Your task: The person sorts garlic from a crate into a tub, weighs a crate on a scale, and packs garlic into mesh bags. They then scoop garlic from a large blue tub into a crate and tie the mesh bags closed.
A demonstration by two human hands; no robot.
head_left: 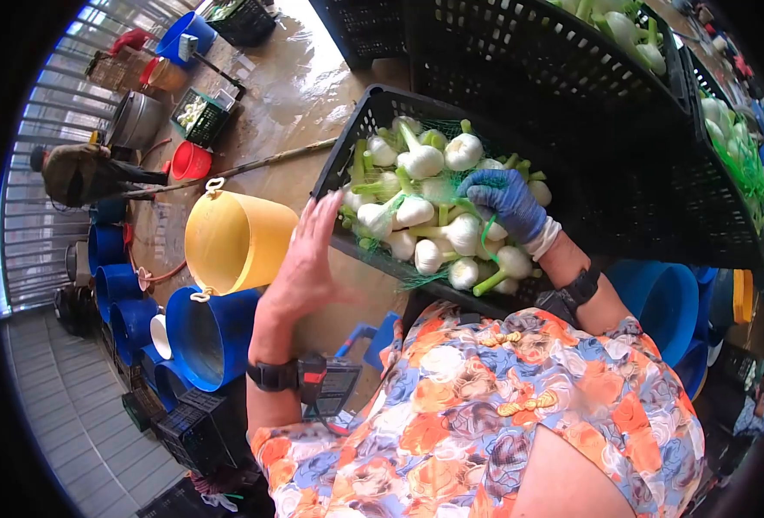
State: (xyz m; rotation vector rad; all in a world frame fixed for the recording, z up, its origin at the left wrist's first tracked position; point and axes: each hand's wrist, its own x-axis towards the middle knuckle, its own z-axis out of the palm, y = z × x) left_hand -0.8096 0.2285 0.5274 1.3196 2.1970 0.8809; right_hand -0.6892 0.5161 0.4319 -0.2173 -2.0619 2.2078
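A black plastic crate (345, 142) in front of me holds fresh garlic bulbs (421, 161) with short green stems. Thin green netting (421, 278) lies among and over the bulbs. My right hand (507, 203), in a blue glove, is over the right part of the crate. Its fingers are curled, seemingly round a bunch of the netting, and a green strand hangs below them; the fingertips are partly hidden. Bare and slightly blurred, my left hand (306, 263) is at the crate's near left corner, fingers spread, holding nothing.
Tall black crates (563, 69) stand stacked beyond and to the right, garlic in the top ones. To the left are a yellow tub (235, 237) and blue tubs (213, 337). A long pole (252, 164) crosses the wet floor (291, 78). Another person (84, 173) bends at far left.
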